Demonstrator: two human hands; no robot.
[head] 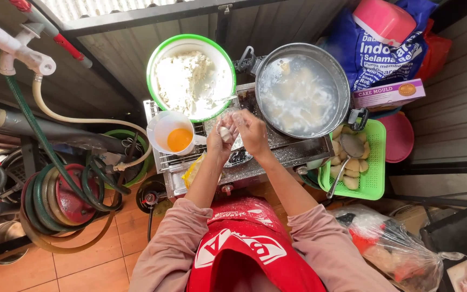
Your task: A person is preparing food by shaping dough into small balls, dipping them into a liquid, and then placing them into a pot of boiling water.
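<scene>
My left hand [220,145] and my right hand [252,132] meet over a small metal stove [293,154]. Together they press a pale lump of dough [226,133] between the fingers. Just beyond them stands a green-rimmed bowl [160,57] full of white dough. To the left of my hands is a white cup [163,127] holding orange liquid. A metal pot [344,86] of cloudy water with pale pieces floating in it sits on the stove at the right.
A green basket tray [377,162] with several shaped dough pieces and a metal ladle [347,154] lies at the right. Coiled hoses [55,189] and a tap are at the left. Bags, a pink tub and a box are stacked at the back right.
</scene>
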